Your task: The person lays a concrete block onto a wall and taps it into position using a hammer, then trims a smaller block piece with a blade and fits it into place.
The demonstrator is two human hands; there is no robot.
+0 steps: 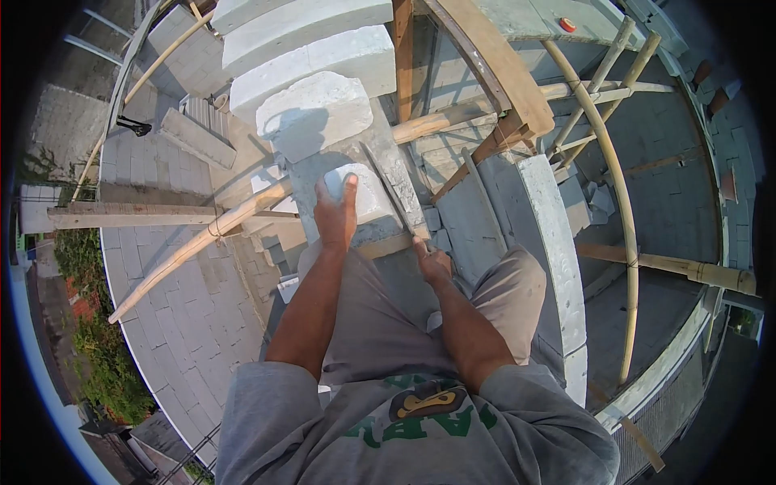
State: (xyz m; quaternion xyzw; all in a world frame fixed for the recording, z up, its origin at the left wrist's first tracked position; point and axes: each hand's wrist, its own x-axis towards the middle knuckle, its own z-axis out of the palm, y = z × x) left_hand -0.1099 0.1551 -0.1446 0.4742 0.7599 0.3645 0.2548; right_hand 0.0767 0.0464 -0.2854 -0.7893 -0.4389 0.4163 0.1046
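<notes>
L hand (335,212) on wht block (372,192); R hand (434,263) grips long-bladed tool (399,190) along blk's R side. Wht blks (323,61) ahead, bamboo pole (174,260) to L.

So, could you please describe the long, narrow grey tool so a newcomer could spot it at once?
From the grey T-shirt at the bottom, follow the right forearm to the right hand. The long, narrow grey tool slants up-left from it, thin, unlike the chunky white block alongside.
</notes>
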